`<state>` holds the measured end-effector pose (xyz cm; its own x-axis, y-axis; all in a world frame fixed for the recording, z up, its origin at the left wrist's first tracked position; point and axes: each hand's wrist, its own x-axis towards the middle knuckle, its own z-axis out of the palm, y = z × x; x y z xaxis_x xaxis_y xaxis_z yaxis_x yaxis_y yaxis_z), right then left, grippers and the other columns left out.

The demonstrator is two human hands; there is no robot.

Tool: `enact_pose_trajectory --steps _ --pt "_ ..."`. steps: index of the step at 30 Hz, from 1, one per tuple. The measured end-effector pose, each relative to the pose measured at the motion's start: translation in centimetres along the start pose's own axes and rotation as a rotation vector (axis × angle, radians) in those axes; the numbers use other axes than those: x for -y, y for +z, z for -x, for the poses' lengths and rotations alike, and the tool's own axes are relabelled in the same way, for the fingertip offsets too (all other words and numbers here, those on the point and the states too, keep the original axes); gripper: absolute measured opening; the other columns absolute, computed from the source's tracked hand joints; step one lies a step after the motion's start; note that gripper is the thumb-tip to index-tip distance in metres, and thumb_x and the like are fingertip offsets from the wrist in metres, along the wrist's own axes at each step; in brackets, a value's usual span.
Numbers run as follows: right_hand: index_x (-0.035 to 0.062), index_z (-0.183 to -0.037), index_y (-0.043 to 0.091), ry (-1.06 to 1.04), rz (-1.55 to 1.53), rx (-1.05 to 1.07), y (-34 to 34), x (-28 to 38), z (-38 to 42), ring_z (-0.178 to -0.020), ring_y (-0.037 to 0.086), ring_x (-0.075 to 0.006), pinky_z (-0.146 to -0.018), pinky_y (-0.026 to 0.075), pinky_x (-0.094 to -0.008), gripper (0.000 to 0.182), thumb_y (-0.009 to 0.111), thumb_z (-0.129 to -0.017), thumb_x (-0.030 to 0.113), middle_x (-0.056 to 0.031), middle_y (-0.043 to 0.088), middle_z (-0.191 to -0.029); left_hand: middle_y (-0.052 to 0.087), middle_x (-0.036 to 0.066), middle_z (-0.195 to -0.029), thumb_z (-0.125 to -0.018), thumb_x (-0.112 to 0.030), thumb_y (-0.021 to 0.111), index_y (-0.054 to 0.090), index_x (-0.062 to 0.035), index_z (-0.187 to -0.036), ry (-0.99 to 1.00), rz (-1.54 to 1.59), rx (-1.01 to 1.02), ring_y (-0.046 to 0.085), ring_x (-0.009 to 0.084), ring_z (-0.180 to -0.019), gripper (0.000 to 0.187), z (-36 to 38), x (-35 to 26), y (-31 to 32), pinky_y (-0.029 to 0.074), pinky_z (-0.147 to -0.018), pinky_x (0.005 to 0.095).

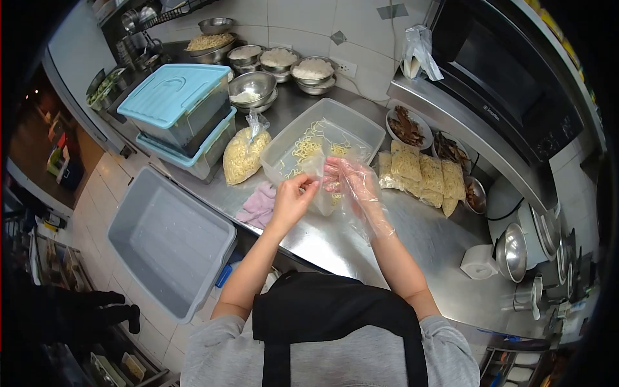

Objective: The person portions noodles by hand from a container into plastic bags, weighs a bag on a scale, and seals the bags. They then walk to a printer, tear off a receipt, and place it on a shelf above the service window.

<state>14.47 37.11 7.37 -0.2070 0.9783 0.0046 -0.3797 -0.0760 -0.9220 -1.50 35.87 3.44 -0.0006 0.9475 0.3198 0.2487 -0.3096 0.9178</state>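
My left hand (295, 198), bare, pinches the edge of a clear plastic bag (318, 169) above the near side of a translucent tub (369, 124). My right hand (353, 182) wears a loose clear plastic glove and has its fingers drawn together against the bag's mouth. What those fingers hold, if anything, is hidden by the plastic. Loose yellow noodles (311, 143) lie scattered on the tub's floor. Left of the tub stands a knotted bag of noodles (245, 157). Several filled noodle packets (422, 169) are stacked to its right.
A pink cloth (259, 205) lies at the counter's front edge. Two blue-lidded bins (173, 97) stand left, above a grey basin (171, 242). Bowls of white food (278, 58) line the back. Dark dried food (407, 128) sits in a bowl below an oven (503, 77).
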Motion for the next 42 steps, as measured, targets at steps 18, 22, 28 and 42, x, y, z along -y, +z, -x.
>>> enact_pose_trajectory --steps 18,22,28,42 --pt "0.0007 -0.089 0.06 -0.193 0.432 0.192 -1.2 -4.8 1.3 -0.073 0.056 -0.0117 -0.067 0.047 -0.027 0.017 0.063 -0.077 0.013 -0.0032 0.06 -0.079 0.052 0.005 -0.05 -0.068 -0.017 0.071 0.058 0.0034 -0.064 -0.048 -0.26 0.011 0.046 0.0092 -0.048 0.025 2.3 0.5 -2.7 0.035 -0.043 0.0277" --pt "0.0026 -0.076 0.054 -0.218 0.544 0.191 -1.5 -3.0 2.0 -0.066 0.05 -0.0124 -0.059 0.042 -0.0276 0.019 0.067 -0.073 0.016 -0.0025 0.053 -0.071 0.046 0.006 -0.05 -0.064 -0.017 0.073 0.052 0.0038 -0.062 0.209 -0.148 0.099 0.04 0.0111 -0.048 0.03 2.4 0.0 1.3 0.032 -0.044 0.0277" --pt "0.0009 -0.072 0.049 -0.467 0.831 -0.209 -6.9 2.1 5.1 -0.06 0.048 -0.0191 -0.055 0.039 -0.0312 0.014 0.058 -0.072 0.012 -0.0103 0.051 -0.066 0.037 -0.004 -0.059 -0.076 -0.001 0.061 0.042 -0.0051 -0.065 0.112 0.124 0.164 0.031 0.0062 -0.054 0.021 0.1 -0.1 2.3 0.026 -0.047 0.0221" --pt "0.0049 -0.084 0.05 -0.557 0.83 -0.281 -6.9 4.5 9.0 -0.064 0.053 -0.0215 -0.059 0.044 -0.0324 0.014 0.058 -0.073 0.006 -0.0094 0.054 -0.073 0.059 0.011 -0.112 -0.064 0.016 0.043 0.059 0.0005 -0.096 0.665 -0.36 0.27 0.055 0.0296 -0.097 0.039 -3.3 -6.6 5.8 0.043 -0.083 0.0346"
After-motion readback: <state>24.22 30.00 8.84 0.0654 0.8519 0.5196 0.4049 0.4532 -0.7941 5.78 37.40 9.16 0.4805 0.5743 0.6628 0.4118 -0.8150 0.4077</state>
